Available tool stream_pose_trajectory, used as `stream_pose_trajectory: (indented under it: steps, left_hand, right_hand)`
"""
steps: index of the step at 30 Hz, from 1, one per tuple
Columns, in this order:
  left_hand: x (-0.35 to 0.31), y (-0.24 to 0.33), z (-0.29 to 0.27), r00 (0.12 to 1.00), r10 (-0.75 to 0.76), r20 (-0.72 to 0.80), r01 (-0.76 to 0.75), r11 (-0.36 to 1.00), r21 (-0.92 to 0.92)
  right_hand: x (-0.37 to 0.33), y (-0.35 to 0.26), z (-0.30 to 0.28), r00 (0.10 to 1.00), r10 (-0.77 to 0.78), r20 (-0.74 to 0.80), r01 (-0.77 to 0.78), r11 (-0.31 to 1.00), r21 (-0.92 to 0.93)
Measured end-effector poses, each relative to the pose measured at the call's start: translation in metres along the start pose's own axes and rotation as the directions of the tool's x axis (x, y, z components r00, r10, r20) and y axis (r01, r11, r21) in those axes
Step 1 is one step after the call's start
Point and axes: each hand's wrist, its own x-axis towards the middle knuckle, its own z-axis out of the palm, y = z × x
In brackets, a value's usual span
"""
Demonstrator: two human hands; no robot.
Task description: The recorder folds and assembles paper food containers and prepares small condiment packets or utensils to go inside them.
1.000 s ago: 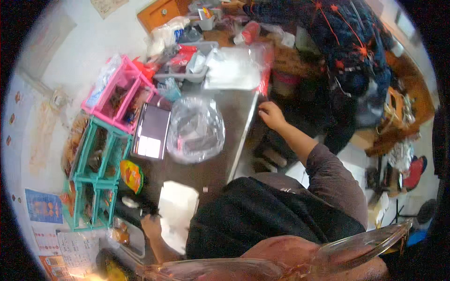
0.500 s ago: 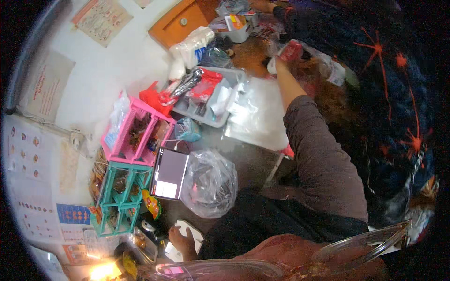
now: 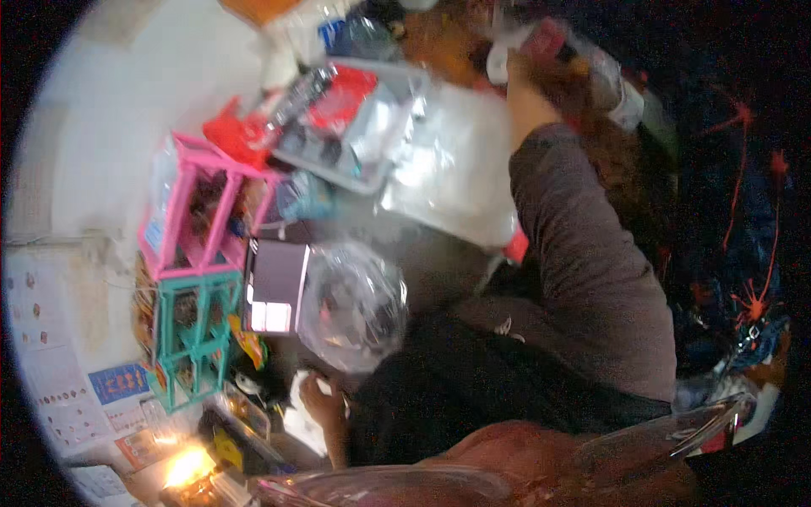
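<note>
My right arm in a brown sleeve reaches up and away. My right hand [image 3: 525,95] is at the far side of the table, beside a round white thing [image 3: 498,63] and a clear plastic package with red in it [image 3: 545,40]. Blur hides how its fingers sit. Low on the left, my left hand [image 3: 328,404] lies curled over the right edge of a flat white item [image 3: 302,422], perhaps folded paper. Close above it are a bundle of clear plastic [image 3: 355,304] and a tablet-like screen [image 3: 274,283].
Pink [image 3: 198,203] and teal [image 3: 190,329] plastic racks stand along the wall. A grey tray [image 3: 363,173] holds red and clear packets. Beside it lies a stack of clear plastic sheets [image 3: 456,169]. A lamp [image 3: 190,466] glows lower left. Dark cloth [image 3: 726,203] with red splashes hangs at right.
The view has shifted, so most things appear higher and further left. Against the white item, my left hand sits further right. My right hand remains beside the red package.
</note>
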Motion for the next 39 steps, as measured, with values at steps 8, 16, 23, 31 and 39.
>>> stream_pose_trajectory:
  steps: [8,16,23,31,39]
  left_hand:
    - [0.013,-0.01,0.024,0.972,0.064,0.225,-0.049,0.996,-0.072]
    - [0.013,-0.007,0.031,0.954,0.3,0.013,-0.294,0.944,-0.147]
    - [-0.001,-0.014,0.038,0.947,0.302,-0.114,-0.319,0.93,-0.184]
    - [-0.024,-0.029,0.028,0.949,0.3,-0.094,-0.315,0.908,-0.276]
    - [-0.005,-0.043,-0.023,0.874,0.357,-0.329,-0.461,0.822,-0.335]
  right_hand:
    - [-0.092,-0.118,-0.062,0.986,0.005,0.168,-0.062,0.94,0.336]
    - [-0.148,-0.142,-0.079,0.769,-0.011,0.639,-0.343,0.837,0.427]
    - [-0.228,-0.172,-0.117,0.661,-0.258,0.705,-0.183,0.855,0.485]
    - [-0.299,-0.192,-0.155,0.394,-0.445,0.804,-0.276,0.777,0.566]
    - [-0.379,-0.207,-0.202,0.388,-0.344,0.855,-0.451,0.738,0.502]
